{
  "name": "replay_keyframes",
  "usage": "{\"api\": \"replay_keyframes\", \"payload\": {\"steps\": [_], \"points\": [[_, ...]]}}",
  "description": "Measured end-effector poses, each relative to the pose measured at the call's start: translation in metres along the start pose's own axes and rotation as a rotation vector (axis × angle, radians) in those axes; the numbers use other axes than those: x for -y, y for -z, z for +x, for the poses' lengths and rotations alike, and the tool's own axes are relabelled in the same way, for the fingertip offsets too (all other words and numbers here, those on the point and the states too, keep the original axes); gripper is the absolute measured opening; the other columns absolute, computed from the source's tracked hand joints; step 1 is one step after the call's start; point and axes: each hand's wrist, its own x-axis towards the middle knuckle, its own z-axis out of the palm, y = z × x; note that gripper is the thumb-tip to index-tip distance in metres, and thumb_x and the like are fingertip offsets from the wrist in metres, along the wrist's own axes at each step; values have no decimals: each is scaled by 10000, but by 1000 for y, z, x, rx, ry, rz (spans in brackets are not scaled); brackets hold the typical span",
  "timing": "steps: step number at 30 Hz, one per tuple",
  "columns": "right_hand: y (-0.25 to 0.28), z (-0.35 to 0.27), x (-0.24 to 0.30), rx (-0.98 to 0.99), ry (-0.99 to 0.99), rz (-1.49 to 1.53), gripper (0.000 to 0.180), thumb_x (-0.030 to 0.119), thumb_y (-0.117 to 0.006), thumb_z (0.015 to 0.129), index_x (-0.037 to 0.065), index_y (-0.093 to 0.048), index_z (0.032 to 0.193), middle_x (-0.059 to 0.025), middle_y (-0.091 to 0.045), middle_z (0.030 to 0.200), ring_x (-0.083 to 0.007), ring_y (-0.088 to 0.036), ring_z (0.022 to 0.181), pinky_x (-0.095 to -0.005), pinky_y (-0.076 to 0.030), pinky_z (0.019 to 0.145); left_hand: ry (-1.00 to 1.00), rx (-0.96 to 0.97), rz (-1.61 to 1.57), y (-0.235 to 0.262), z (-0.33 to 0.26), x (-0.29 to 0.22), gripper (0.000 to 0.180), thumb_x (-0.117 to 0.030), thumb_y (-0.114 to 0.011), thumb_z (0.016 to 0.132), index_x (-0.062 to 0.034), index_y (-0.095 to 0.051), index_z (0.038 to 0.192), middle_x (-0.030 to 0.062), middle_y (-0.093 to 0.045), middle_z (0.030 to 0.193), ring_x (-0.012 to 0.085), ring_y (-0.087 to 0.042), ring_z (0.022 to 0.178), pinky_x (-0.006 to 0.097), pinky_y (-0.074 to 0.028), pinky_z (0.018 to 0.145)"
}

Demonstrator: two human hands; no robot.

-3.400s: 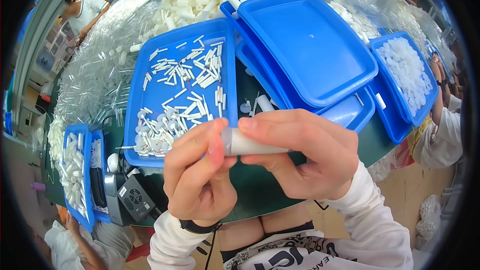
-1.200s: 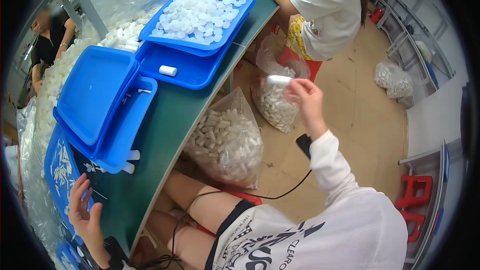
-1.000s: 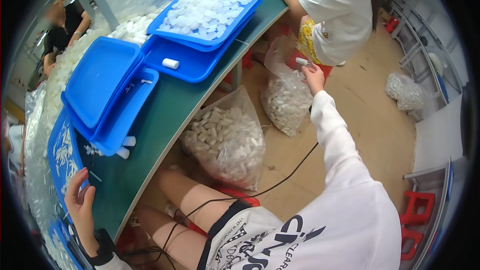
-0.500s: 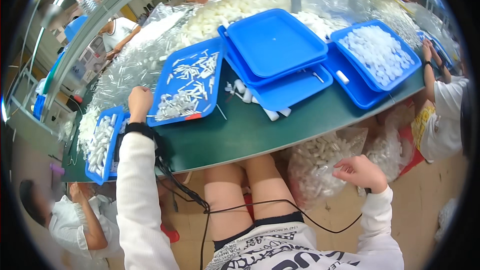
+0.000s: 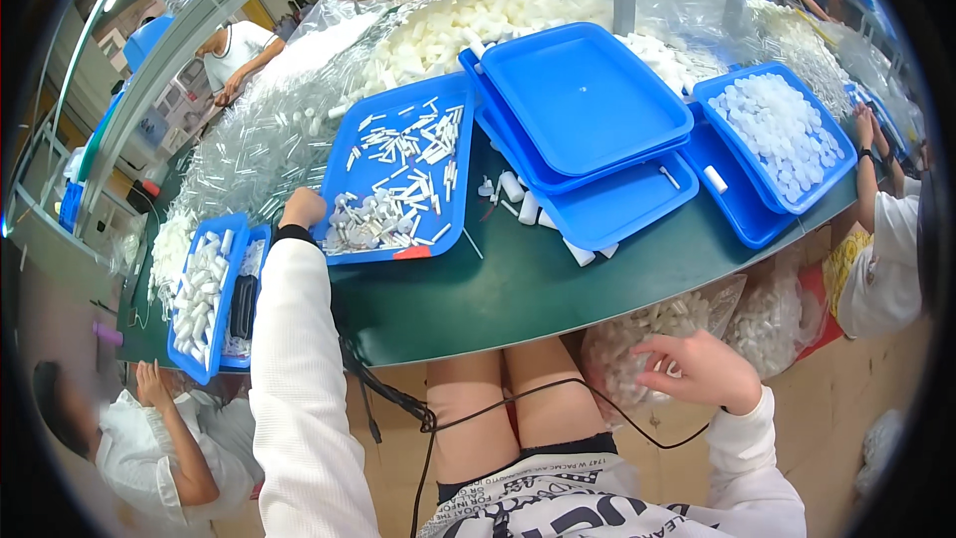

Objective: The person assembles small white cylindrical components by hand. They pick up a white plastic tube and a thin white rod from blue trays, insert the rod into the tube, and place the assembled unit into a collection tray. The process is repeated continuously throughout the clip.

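Observation:
My left hand is closed at the left rim of a blue tray. Its fingertips are hidden, so what it grips cannot be made out. Inside that tray lie thin white sticks and a heap of small white and metallic-looking pieces. Low on the right, beyond the table's front edge, my right hand hovers with thumb and bent fingers apart, nothing plainly held. Behind it shows a clear bag of white cylindrical pieces.
Stacked blue trays stand mid-table. At right, another tray holds white discs; at left, a narrow tray carries white cylinders. Loose white parts pile up behind. A black cable crosses my lap. People work around the table.
The table and its trays have shifted slightly right and down in view. My left hand stays by the tray rim. My right hand has moved a little left, its fingers more bent.

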Motion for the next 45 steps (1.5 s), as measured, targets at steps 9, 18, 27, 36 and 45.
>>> {"api": "replay_keyframes", "payload": {"steps": [9,18,27,36,45], "points": [[0,14,19,7,137,124,278,227,-631,800,24,-599,987,-118,-656,750,-264,-639,655,-320,-501,599,-108,149,369,6,-1,22,333,-223,-497,738,-15,-661,939,224,-595,1054,356,-566,1015,399,-443,867],[17,44,51,32,264,88,261,222,-624,806,22,-593,971,-109,-643,727,-281,-626,645,-337,-492,588,-69,130,213,-15,34,49,353,-190,-556,744,57,-629,986,259,-587,1066,358,-568,1034,393,-455,860],[28,180,83,-401,532,-898,157,152,-615,737,53,-633,857,-75,-634,822,-261,-567,853,-347,-436,720,86,-241,231,44,-77,-53,348,-203,-537,754,-57,-631,1055,204,-590,1110,342,-543,1088,441,-433,885],[0,235,81,-125,361,-1401,194,155,-625,711,74,-669,881,-49,-628,807,-212,-534,916,-344,-386,746,-457,193,-42,26,-112,-120,315,-171,-733,612,-45,-667,893,150,-656,826,245,-649,763,324,-510,666],[34,211,91,-418,532,-437,197,131,-622,645,25,-510,768,-120,-563,613,-317,-571,610,-404,-447,549,-457,113,-296,31,-114,-94,237,-118,-763,579,-14,-661,766,121,-645,724,227,-634,685,303,-491,642]]}}
